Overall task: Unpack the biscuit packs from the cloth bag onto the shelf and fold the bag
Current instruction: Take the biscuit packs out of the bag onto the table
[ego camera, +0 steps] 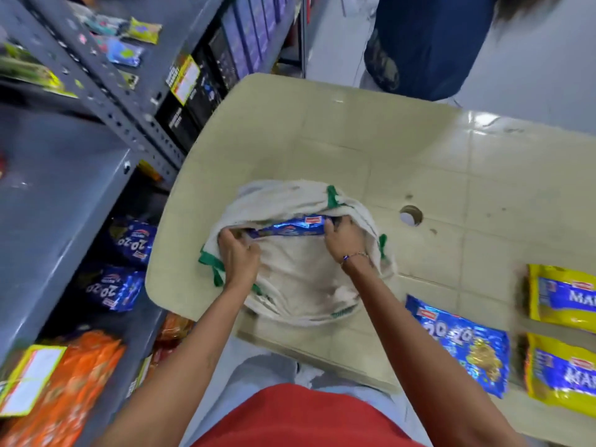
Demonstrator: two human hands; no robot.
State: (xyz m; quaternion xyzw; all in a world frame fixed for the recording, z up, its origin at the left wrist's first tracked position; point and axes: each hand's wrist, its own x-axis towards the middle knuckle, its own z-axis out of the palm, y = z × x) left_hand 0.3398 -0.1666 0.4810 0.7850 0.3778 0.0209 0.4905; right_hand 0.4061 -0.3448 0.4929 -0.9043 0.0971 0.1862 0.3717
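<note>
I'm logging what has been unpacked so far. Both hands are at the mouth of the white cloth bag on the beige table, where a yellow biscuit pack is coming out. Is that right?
Not quite: the pack at the mouth of the white cloth bag is a blue biscuit pack, not yellow. The head view shows the left hand and right hand there, on the beige table.

Table [322,140]: bare from 11 to 2 o'clock of the cloth bag [300,269], only a small hole [411,215] at 3. Blocked at 4–5 o'clock: blue pack [461,346], two yellow packs [562,293] beyond it. At 9 o'clock, shelf [64,188]: two blue packs [129,243] occupy the lower level just beside the table edge; orange packs [74,382] at 7–8.
</note>
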